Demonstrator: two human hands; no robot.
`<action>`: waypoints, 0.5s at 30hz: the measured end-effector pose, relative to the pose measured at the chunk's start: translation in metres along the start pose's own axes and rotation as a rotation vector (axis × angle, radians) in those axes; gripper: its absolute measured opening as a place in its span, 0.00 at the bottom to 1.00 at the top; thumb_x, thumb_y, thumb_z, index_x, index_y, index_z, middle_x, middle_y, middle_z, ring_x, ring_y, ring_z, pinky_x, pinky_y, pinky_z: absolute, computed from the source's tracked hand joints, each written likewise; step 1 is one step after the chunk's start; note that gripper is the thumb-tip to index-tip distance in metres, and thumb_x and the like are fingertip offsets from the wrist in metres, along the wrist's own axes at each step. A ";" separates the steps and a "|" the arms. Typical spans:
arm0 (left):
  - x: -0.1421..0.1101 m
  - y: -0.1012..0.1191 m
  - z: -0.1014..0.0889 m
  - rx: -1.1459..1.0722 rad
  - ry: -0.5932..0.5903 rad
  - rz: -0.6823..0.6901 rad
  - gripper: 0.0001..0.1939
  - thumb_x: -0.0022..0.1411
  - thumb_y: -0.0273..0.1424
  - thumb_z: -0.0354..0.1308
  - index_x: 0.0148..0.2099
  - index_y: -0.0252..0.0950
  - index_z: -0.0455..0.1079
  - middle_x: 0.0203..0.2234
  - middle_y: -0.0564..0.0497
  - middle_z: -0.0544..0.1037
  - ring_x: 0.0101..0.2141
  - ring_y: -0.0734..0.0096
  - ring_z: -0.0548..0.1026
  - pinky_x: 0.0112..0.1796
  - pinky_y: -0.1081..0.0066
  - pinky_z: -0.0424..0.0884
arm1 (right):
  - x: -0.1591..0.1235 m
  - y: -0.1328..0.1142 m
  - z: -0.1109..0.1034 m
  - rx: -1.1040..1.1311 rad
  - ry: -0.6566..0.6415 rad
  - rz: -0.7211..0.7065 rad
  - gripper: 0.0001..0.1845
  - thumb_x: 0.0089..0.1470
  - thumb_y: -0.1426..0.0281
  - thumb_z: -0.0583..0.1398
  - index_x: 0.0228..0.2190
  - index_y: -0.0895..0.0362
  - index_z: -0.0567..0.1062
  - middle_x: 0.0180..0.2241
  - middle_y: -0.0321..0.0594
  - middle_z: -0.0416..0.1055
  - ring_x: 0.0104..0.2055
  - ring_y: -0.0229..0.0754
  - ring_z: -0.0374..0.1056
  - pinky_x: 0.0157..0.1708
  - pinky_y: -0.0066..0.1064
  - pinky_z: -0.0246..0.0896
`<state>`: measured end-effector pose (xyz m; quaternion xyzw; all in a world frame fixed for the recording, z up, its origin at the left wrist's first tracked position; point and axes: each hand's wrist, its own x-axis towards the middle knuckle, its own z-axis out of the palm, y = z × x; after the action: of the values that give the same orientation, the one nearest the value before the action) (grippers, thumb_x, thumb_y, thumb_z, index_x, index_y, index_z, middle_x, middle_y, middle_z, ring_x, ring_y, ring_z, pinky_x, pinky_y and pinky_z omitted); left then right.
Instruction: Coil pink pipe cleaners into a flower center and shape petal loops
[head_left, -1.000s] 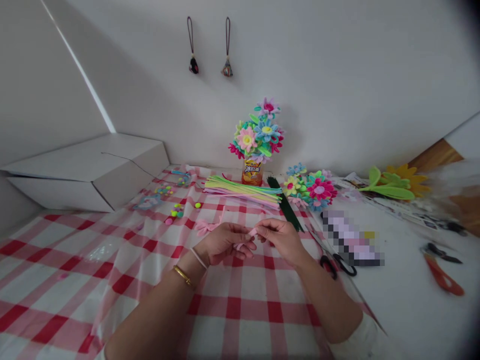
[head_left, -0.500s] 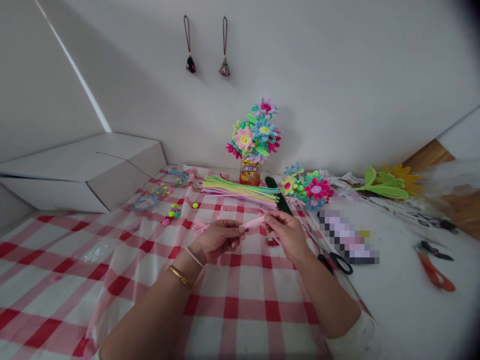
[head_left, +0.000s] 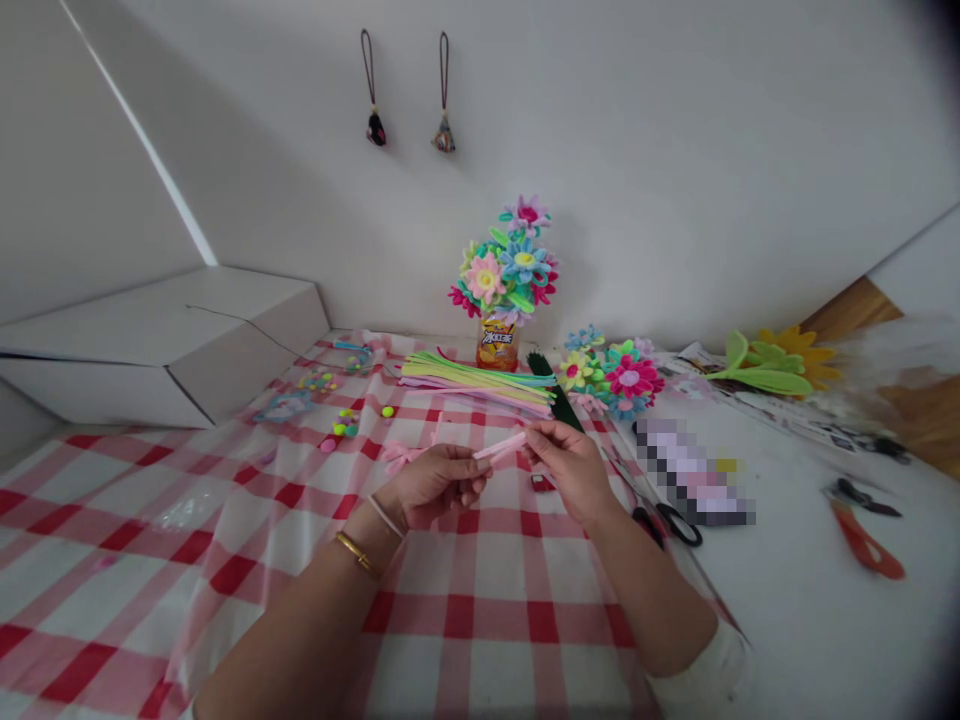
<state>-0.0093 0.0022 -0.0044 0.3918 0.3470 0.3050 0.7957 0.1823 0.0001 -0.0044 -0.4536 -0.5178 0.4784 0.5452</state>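
Observation:
A short pink pipe cleaner point(head_left: 501, 448) stretches between my two hands above the checked cloth. My left hand point(head_left: 439, 482) pinches its left end, and my right hand point(head_left: 568, 466) pinches its right end. It looks folded double, with a narrow gap between the strands. On the cloth behind my left hand lies a looped pink pipe-cleaner piece point(head_left: 399, 456), partly hidden. A small red item point(head_left: 541, 484) rests beneath my right hand. Farther back is a bundle of yellow, green, pink and lilac pipe cleaners point(head_left: 480, 382).
Behind the bundle, an orange-labelled container point(head_left: 496, 343) holds fuzzy flowers point(head_left: 517, 262). More flowers point(head_left: 619, 372) lie to its right. Black-handled scissors point(head_left: 679, 524) and orange-handled pliers point(head_left: 866, 540) are at right. Coloured pom-poms point(head_left: 345, 424) and a white box point(head_left: 150, 340) are at left.
The pink pipe cleaner now shows two strands with a gap where it looked like one band. Both hands keep their pinch and have hardly moved; the view has shifted slightly.

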 end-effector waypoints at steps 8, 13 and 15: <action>-0.003 0.002 0.003 -0.042 -0.025 0.019 0.08 0.47 0.28 0.62 0.29 0.29 0.69 0.18 0.52 0.70 0.16 0.82 0.64 0.17 0.79 0.54 | -0.001 -0.001 0.000 -0.003 0.015 -0.012 0.13 0.44 0.61 0.61 0.29 0.58 0.73 0.21 0.35 0.66 0.23 0.33 0.60 0.25 0.27 0.58; -0.001 0.002 0.001 0.029 0.006 -0.030 0.08 0.47 0.30 0.62 0.27 0.29 0.69 0.16 0.53 0.68 0.15 0.82 0.63 0.15 0.81 0.51 | -0.001 0.000 -0.002 -0.075 -0.027 -0.061 0.14 0.46 0.60 0.59 0.29 0.59 0.73 0.22 0.36 0.65 0.24 0.34 0.59 0.24 0.27 0.57; -0.001 0.002 0.000 0.073 0.037 -0.043 0.09 0.47 0.30 0.62 0.27 0.29 0.69 0.15 0.54 0.67 0.15 0.82 0.63 0.14 0.81 0.50 | -0.001 0.001 -0.003 -0.112 -0.037 -0.079 0.15 0.47 0.59 0.59 0.29 0.59 0.73 0.21 0.35 0.64 0.23 0.34 0.58 0.23 0.26 0.56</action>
<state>-0.0103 0.0026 -0.0029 0.4072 0.3809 0.2820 0.7808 0.1850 -0.0005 -0.0055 -0.4536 -0.5714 0.4350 0.5277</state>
